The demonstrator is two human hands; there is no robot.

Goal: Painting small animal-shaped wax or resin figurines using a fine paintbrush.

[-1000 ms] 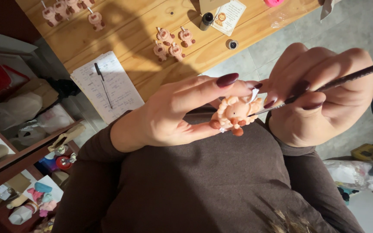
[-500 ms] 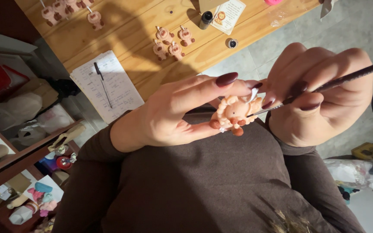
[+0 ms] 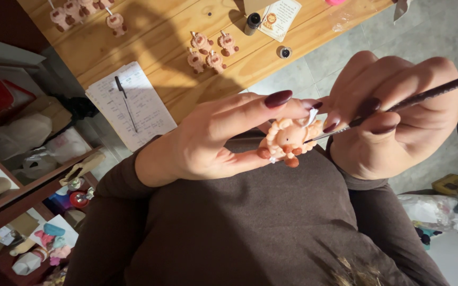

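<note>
Left hand pinches a small peach lion figurine between thumb and fingertips, held mid-air above the lap, so its face is turned toward the brush tip. Right hand sits at 3 o'clock of the figurine, closed around a thin dark paintbrush in a pencil grip; the handle runs out toward 2 o'clock and the tip touches the figurine's side. Both hands are close, nearly touching, likely for steadiness on fine detail. Left wrist is bent inward, fingers long and extended; right fingers are curled tight. At 12 o'clock, the wooden surface carries similar small figurines, a small dark bottle, and a notepad with pen hanging over its edge.
</note>
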